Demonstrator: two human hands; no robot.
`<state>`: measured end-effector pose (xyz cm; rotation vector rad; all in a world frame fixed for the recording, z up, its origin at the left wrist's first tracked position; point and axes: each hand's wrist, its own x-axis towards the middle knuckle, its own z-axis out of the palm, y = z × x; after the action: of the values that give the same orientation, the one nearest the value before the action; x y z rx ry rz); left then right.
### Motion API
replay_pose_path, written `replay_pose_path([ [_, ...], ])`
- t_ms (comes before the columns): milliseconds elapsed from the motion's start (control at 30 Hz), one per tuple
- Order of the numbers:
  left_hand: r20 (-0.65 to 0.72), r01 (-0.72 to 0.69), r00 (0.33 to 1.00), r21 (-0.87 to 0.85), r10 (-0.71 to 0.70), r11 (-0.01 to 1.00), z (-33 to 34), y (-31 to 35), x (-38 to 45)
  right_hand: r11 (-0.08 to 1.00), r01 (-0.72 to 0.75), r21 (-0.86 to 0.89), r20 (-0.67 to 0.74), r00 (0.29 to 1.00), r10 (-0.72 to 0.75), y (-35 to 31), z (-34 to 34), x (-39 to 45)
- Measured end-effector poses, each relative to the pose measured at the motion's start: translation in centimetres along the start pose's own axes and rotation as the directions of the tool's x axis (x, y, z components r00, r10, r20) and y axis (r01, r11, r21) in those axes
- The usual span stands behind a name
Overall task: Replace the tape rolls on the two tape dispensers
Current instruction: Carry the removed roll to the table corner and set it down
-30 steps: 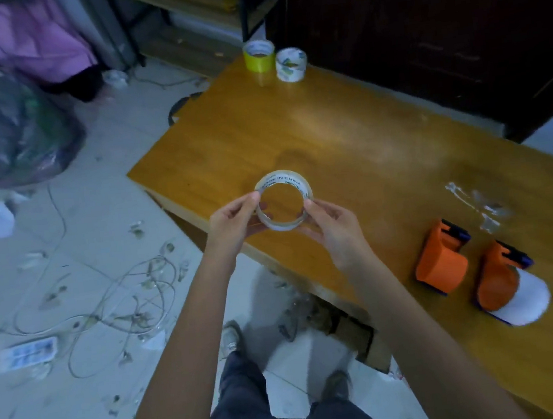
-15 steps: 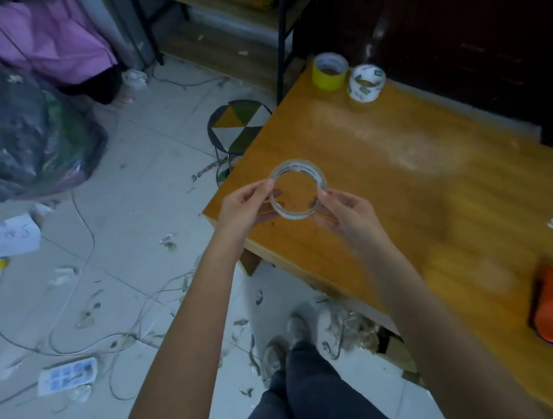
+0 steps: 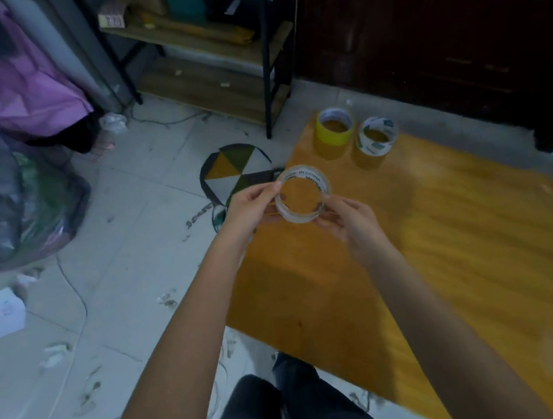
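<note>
A nearly used-up clear tape roll (image 3: 320, 179), a thin ring with printed lettering on its core, is held over the table's left end. My left hand (image 3: 250, 205) pinches its left rim and my right hand (image 3: 349, 221) grips its lower right rim. A yellow tape roll (image 3: 333, 134) and a white tape roll (image 3: 378, 144) stand side by side near the far left corner of the orange wooden table (image 3: 461, 240). The two tape dispensers are out of view.
A round stool (image 3: 229, 170) with coloured triangles stands beside the table's left end. A metal shelf unit (image 3: 217, 61) is behind it and a dark cabinet (image 3: 438, 36) behind the table. Cables, scraps and a large plastic bag (image 3: 10, 212) litter the tiled floor.
My view has swung left and both orange dispensers have left the frame. Both hands keep hold of the clear roll, which now sits closer to the yellow and white rolls.
</note>
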<state>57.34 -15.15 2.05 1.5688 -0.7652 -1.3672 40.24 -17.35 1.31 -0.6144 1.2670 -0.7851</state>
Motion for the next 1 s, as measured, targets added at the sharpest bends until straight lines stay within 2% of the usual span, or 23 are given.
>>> replay_pose_path([
  [133, 0.039, 0.069, 0.997, 0.020, -0.070, 0.997, -0.2, 1.6, 4.3, 0.999, 0.016, -0.029, -0.038, 0.999, -0.017, -0.9, 0.9, 2.9],
  [267, 0.072, 0.122, 0.989, 0.045, -0.125, 0.991, 0.7, 1.5, 8.7, 0.998, 0.017, -0.061, -0.196, 0.980, -0.029, -1.3, 1.6, 5.8],
  [533, 0.143, 0.242, 0.958, 0.065, -0.249, 0.968, 2.7, 0.9, 14.8, 0.995, 0.012, -0.103, -0.499, 0.864, -0.062, -2.2, 3.3, 10.1],
  [633, 0.194, 0.216, 0.954, 0.091, -0.230, 0.972, 2.9, 0.7, 16.4, 0.985, -0.042, -0.165, -0.555, 0.830, -0.057, -2.2, 3.4, 11.7],
  [733, 0.238, 0.141, 0.955, 0.158, -0.177, 0.977, 3.2, 0.2, 17.2, 0.970, -0.087, -0.225, -0.563, 0.825, -0.056, -1.8, 3.3, 12.8],
  [867, 0.211, 0.061, 0.968, 0.321, -0.134, 0.945, 3.6, -0.4, 18.4, 0.947, -0.150, -0.284, -0.565, 0.824, -0.039, -1.7, 3.3, 13.9],
  [933, 0.211, 0.018, 0.972, 0.377, -0.104, 0.926, 3.9, -0.5, 18.9, 0.905, -0.192, -0.379, -0.550, 0.834, -0.053, -2.2, 3.2, 14.3],
  [1000, 0.207, -0.026, 0.976, 0.415, -0.066, 0.909, 4.0, -0.3, 19.3, 0.783, -0.188, -0.593, -0.505, 0.844, -0.180, -3.1, 2.9, 14.6],
])
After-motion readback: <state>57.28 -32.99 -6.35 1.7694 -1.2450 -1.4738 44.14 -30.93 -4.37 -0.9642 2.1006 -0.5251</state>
